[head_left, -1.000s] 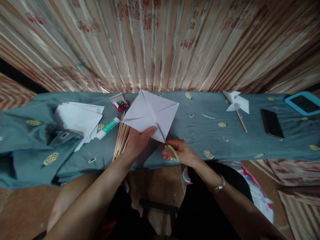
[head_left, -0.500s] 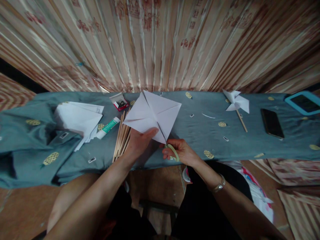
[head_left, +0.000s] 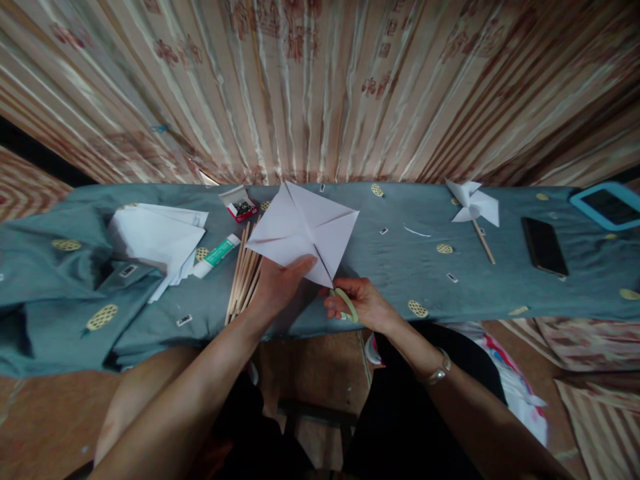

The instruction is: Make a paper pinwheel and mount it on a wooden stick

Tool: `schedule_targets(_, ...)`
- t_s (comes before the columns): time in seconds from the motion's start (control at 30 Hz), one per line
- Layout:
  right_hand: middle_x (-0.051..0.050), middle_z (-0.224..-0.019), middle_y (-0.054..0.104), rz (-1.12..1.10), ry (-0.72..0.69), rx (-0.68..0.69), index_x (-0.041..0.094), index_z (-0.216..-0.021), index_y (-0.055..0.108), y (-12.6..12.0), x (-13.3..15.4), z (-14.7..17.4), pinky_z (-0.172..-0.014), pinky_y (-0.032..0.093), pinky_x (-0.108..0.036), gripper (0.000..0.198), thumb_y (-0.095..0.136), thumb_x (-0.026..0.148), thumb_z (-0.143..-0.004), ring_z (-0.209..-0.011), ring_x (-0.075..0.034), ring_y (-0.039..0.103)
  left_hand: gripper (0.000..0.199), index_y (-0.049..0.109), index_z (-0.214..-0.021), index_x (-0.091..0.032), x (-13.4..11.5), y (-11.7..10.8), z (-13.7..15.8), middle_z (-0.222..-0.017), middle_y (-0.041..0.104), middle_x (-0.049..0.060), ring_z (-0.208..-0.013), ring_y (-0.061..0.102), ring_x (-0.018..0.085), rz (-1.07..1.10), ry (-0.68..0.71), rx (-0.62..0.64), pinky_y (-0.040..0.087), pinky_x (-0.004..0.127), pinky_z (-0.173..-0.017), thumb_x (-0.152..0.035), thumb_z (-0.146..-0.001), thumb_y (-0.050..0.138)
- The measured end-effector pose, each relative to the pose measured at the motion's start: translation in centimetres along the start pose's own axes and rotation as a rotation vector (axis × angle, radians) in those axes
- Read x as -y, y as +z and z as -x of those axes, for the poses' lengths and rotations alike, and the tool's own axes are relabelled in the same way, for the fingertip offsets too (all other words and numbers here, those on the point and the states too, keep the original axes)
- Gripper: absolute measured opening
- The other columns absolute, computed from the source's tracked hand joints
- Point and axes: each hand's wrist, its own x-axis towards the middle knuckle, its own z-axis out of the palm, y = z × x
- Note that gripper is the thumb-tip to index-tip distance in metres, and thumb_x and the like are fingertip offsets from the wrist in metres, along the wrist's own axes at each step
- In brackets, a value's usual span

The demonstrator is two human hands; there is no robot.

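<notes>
A square sheet of white paper [head_left: 295, 220], creased along its diagonals, is held above the table with one corner toward me. My left hand [head_left: 280, 283] pinches its lower left side, thumb on top and the other fingers hidden beneath. In my right hand [head_left: 363, 300] are scissors [head_left: 346, 305] with pale green handles. Their dark blades lie along the crease at the near corner, pointing toward the middle of the sheet. A slit also shows at the far corner. Under and beside my left hand lie several thin wooden sticks [head_left: 243, 273].
Left of the sticks are a glue stick [head_left: 216, 256], a small red-and-white box [head_left: 239, 203] of dark bits and a stack of white paper [head_left: 157, 237]. Rightward lie a paper pinwheel [head_left: 473, 203] on a stick, a black phone [head_left: 544, 245] and a blue-framed device [head_left: 613, 205]. A curtain [head_left: 320, 93] hangs behind.
The paper's right corner has shifted slightly left and down. Both hands and the scissors stay in almost the same place.
</notes>
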Motion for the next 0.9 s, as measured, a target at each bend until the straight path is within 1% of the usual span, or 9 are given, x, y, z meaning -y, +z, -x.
schedule_targets(0.07,0.003,-0.057,0.063,-0.048,0.045,-0.013,0.016,-0.076,0.068,0.08,0.13,0.0,-0.051,0.048,-0.023,0.049,0.087,0.055,-0.054,-0.05,-0.009,0.056,0.039,0.063,-0.099,-0.017,-0.04,0.07,0.15,-0.096,0.072,0.008,-0.087,0.068,0.023,0.003,-0.013,0.01,0.056,0.039,-0.085,-0.031,-0.065,0.075)
schedule_targets(0.13,0.003,-0.057,0.063,-0.073,0.06,-0.019,0.016,-0.076,0.068,0.13,0.22,0.0,-0.052,0.048,-0.023,0.049,0.088,0.054,-0.052,-0.05,-0.009,0.056,0.037,0.064,-0.097,-0.016,-0.01,0.19,0.36,-0.095,0.072,0.008,-0.086,0.068,0.023,0.01,-0.033,0.012,0.056,0.038,-0.083,-0.031,-0.065,0.074)
schedule_targets(0.3,0.004,-0.056,0.063,-0.043,0.025,-0.023,0.016,-0.079,0.07,0.12,0.27,0.04,-0.05,0.046,-0.022,0.049,0.087,0.056,-0.055,-0.049,-0.009,0.055,0.03,0.064,-0.088,-0.017,-0.13,0.42,0.67,-0.091,0.072,0.007,-0.082,0.066,0.022,-0.001,-0.057,0.012,0.057,0.037,-0.08,-0.033,-0.064,0.074)
schedule_targets(0.4,0.003,-0.056,0.063,-0.032,0.026,-0.03,0.016,-0.076,0.069,0.13,0.34,0.07,-0.048,0.045,-0.022,0.047,0.087,0.055,-0.055,-0.049,-0.009,0.055,0.028,0.063,-0.084,-0.018,-0.4,0.47,0.62,-0.09,0.072,0.006,-0.081,0.065,0.021,-0.013,-0.063,0.015,0.057,0.037,-0.078,-0.034,-0.064,0.074)
schedule_targets(0.53,0.003,-0.053,0.062,-0.052,0.037,-0.036,0.016,-0.068,0.065,0.24,0.44,0.04,-0.044,0.04,-0.021,0.047,0.088,0.054,-0.054,-0.045,-0.007,0.051,0.032,0.062,-0.087,-0.018,-0.46,0.58,0.55,-0.088,0.072,0.006,-0.078,0.064,0.021,0.013,-0.067,0.004,0.057,0.036,-0.075,-0.035,-0.062,0.074)
schedule_targets(0.63,0.003,-0.053,0.062,-0.068,0.037,-0.035,0.015,-0.068,0.065,0.34,0.5,0.01,-0.044,0.04,-0.021,0.047,0.088,0.053,-0.053,-0.045,-0.007,0.05,0.032,0.062,-0.086,-0.018,-0.32,0.61,0.56,-0.086,0.071,0.005,-0.079,0.065,0.021,0.025,-0.059,-0.003,0.057,0.036,-0.076,-0.035,-0.062,0.074)
schedule_targets(0.77,0.004,-0.052,0.062,-0.091,0.063,-0.058,0.016,-0.066,0.064,0.47,0.6,0.03,-0.044,0.038,-0.02,0.047,0.09,0.052,-0.049,-0.044,-0.006,0.049,0.029,0.063,-0.087,-0.019,-0.17,0.49,0.56,-0.088,0.072,0.006,-0.084,0.067,0.023,0.006,-0.047,0.014,0.057,0.039,-0.082,-0.035,-0.065,0.073)
schedule_targets(0.9,0.004,-0.051,0.062,-0.089,0.062,-0.072,0.017,-0.064,0.064,0.51,0.51,0.04,-0.044,0.038,-0.02,0.046,0.09,0.052,-0.049,-0.044,-0.006,0.049,0.03,0.063,-0.089,-0.019,0.14,0.39,0.52,-0.091,0.072,0.006,-0.084,0.067,0.023,0.005,-0.047,0.025,0.057,0.04,-0.08,-0.035,-0.065,0.073)
